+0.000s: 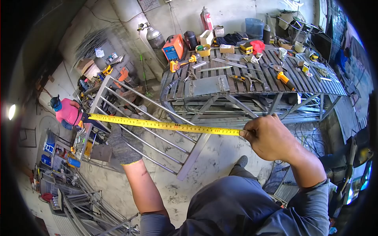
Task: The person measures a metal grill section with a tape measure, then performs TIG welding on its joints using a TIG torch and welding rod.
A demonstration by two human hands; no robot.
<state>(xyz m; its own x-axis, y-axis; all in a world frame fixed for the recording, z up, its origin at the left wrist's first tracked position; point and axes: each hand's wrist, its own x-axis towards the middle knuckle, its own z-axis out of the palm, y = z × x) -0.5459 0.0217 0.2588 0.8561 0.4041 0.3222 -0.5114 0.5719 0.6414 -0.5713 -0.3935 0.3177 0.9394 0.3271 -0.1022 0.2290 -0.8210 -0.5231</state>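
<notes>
A yellow tape measure blade (169, 125) stretches across a metal railing (193, 158) made of two flat end bars with several round rods between them. My bare right hand (267, 137) pinches the blade between thumb and fingers, just past the 40 mark, beyond the railing's right end bar. My left hand (125, 145), in a grey knit glove, is closed around the railing's lower rods, below the blade. Its fingertips are partly hidden. The blade's left end lies near the railing's far left bar; the tape's case is not visible.
A slatted metal workbench (204, 84) holds an angle grinder (285, 80), pliers, boxes and an orange welding machine (173, 48). A co-worker in a pink shirt (67, 112) is at the left. Metal frames (94, 212) lie at lower left. A gas cylinder (154, 38) stands behind.
</notes>
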